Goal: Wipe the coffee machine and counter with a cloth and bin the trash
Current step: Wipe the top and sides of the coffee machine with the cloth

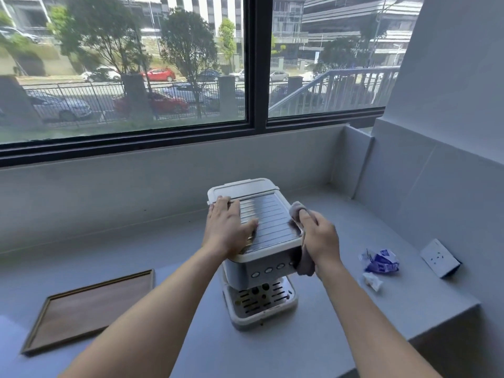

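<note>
The right hand (pixel 317 238) grips a soft, limp cloth (pixel 298 211) bunched against the coffee machine's (pixel 261 241) right top edge; the left hand (pixel 227 227) lies open and flat on its lid, bracing it. Crumpled trash (pixel 380 261), probably light, lies on the counter (pixel 163 241) right of the machine.

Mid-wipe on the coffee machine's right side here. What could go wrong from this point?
1. The right hand presses the cloth sideways against the coffee machine; only the left hand, flat on top, braces it, so it may slide on the counter.
2. The hanging cloth end could catch the front buttons.
3. The blue wrapper and white scrap lie nearby; a wide sweep may knock them off the counter.
</note>
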Demonstrator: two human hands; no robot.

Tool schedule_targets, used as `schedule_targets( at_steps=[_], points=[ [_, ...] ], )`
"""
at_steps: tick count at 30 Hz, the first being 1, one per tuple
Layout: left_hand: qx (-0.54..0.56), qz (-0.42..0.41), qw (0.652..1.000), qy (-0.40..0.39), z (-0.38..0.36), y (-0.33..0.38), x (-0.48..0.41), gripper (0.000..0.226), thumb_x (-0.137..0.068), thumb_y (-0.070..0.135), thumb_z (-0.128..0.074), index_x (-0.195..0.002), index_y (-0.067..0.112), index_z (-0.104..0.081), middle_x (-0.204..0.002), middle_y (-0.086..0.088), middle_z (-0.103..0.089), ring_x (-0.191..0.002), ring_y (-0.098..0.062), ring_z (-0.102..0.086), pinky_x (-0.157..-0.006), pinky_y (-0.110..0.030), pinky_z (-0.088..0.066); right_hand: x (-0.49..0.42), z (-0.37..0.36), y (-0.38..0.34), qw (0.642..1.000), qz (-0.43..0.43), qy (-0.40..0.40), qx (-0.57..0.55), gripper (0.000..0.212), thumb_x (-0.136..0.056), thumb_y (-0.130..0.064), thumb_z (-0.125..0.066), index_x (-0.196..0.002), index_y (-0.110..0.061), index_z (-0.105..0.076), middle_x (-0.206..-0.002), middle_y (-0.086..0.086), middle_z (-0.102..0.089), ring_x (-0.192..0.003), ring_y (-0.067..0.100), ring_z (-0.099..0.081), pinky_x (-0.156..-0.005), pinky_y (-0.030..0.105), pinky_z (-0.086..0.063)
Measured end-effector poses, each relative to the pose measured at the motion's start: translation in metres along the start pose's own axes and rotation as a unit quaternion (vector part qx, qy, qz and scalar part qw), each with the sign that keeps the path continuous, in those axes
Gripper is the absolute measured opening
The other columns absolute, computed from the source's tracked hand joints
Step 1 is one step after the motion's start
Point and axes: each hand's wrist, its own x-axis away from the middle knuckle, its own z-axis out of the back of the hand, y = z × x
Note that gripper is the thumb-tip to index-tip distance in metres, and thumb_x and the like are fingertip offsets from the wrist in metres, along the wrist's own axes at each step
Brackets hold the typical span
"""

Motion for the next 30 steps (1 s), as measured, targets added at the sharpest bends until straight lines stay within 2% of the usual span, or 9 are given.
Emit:
schedule_targets(
  at_steps=[4,10,15,17,19,22,24,27,30],
  points=[
    [0.135,0.028,0.989,0.049,0.002,0.002,0.008,0.046,-0.095,0.023,-0.053,-0.137,0.005,-0.048,-0.145,-0.012,-0.045,-0.137,-0.026,-0.034,-0.117,-0.038,-0.022,0.031,-0.016,-0.003,0.934,0.176,0.028,0.308,0.037,-0.097,-0.047,-0.039,-0.113,-0.027,-0.065,-0.122,0.004,-0.060,-0.101,0.030,-0.056,-0.084,0.037,-0.046],
    [0.285,0.063,0.941,0.173,0.004,0.010,0.025,0.046,-0.089,0.028,-0.034,-0.115,0.008,-0.066,-0.118,-0.008,-0.063,-0.119,-0.023,-0.052,-0.092,-0.021,-0.034,0.049,-0.033,-0.027,0.840,0.236,-0.073,0.484,0.049,-0.097,-0.039,-0.023,-0.131,-0.016,-0.050,-0.145,0.012,-0.046,-0.138,0.032,-0.034,-0.113,0.041,-0.028],
    [0.472,0.087,0.852,0.208,0.002,0.013,0.063,0.036,-0.089,0.042,-0.041,-0.112,0.030,-0.066,-0.121,0.005,-0.062,-0.119,-0.013,-0.056,-0.104,-0.032,-0.041,0.044,-0.054,-0.063,0.929,0.140,-0.263,0.218,0.043,-0.099,-0.021,-0.040,-0.140,-0.010,-0.045,-0.154,0.016,-0.032,-0.143,0.030,-0.028,-0.117,0.038,-0.021],
    [0.407,0.026,0.892,0.197,-0.003,0.010,0.086,0.048,-0.087,0.056,-0.045,-0.126,0.033,-0.060,-0.132,0.006,-0.053,-0.126,-0.010,-0.049,-0.108,-0.036,-0.040,0.032,-0.039,-0.073,0.948,0.032,-0.311,-0.061,0.037,-0.098,-0.006,-0.046,-0.133,-0.012,-0.055,-0.144,0.013,-0.049,-0.135,0.025,-0.045,-0.116,0.040,-0.032],
    [0.255,-0.040,0.951,0.168,-0.008,0.007,0.100,0.067,-0.082,0.073,-0.048,-0.139,0.037,-0.049,-0.148,0.004,-0.037,-0.139,-0.011,-0.033,-0.113,-0.035,-0.034,0.021,-0.021,-0.063,0.955,0.018,-0.257,-0.145,0.035,-0.096,0.003,-0.046,-0.119,-0.016,-0.064,-0.129,0.010,-0.063,-0.122,0.023,-0.058,-0.107,0.039,-0.044],
    [0.006,-0.056,0.988,0.141,-0.011,0.016,0.099,0.088,-0.069,0.091,-0.043,-0.143,0.044,-0.040,-0.156,-0.001,-0.026,-0.150,-0.023,-0.012,-0.122,-0.045,-0.015,0.010,-0.006,-0.034,0.967,0.186,-0.125,0.124,0.033,-0.094,0.001,-0.047,-0.115,-0.013,-0.070,-0.121,0.004,-0.068,-0.116,0.020,-0.060,-0.098,0.026,-0.042],
    [-0.054,-0.070,0.988,0.126,-0.009,0.025,0.092,0.076,-0.072,0.081,-0.052,-0.135,0.040,-0.052,-0.139,-0.001,-0.046,-0.140,-0.028,-0.030,-0.117,-0.048,-0.026,0.009,-0.010,-0.020,0.940,0.245,-0.134,0.196,0.029,-0.095,-0.004,-0.050,-0.114,-0.012,-0.070,-0.118,0.004,-0.069,-0.114,0.023,-0.059,-0.094,0.032,-0.046],
    [0.043,-0.111,0.980,0.162,-0.007,0.022,0.086,0.041,-0.075,0.050,-0.066,-0.108,0.027,-0.070,-0.109,0.006,-0.063,-0.117,-0.021,-0.048,-0.102,-0.041,-0.043,0.011,-0.017,-0.009,0.935,0.269,-0.100,0.209,0.024,-0.097,-0.014,-0.051,-0.111,-0.017,-0.069,-0.112,0.000,-0.071,-0.108,0.023,-0.060,-0.082,0.038,-0.050],
    [0.121,-0.139,0.960,0.209,-0.018,0.003,0.094,0.033,-0.075,0.035,-0.070,-0.105,0.021,-0.070,-0.116,0.008,-0.064,-0.130,-0.018,-0.045,-0.110,-0.037,-0.040,0.014,-0.019,-0.002,0.916,0.317,-0.045,0.241,0.019,-0.095,-0.019,-0.056,-0.110,-0.021,-0.069,-0.110,-0.004,-0.071,-0.107,0.022,-0.061,-0.075,0.034,-0.050]
  ],
)
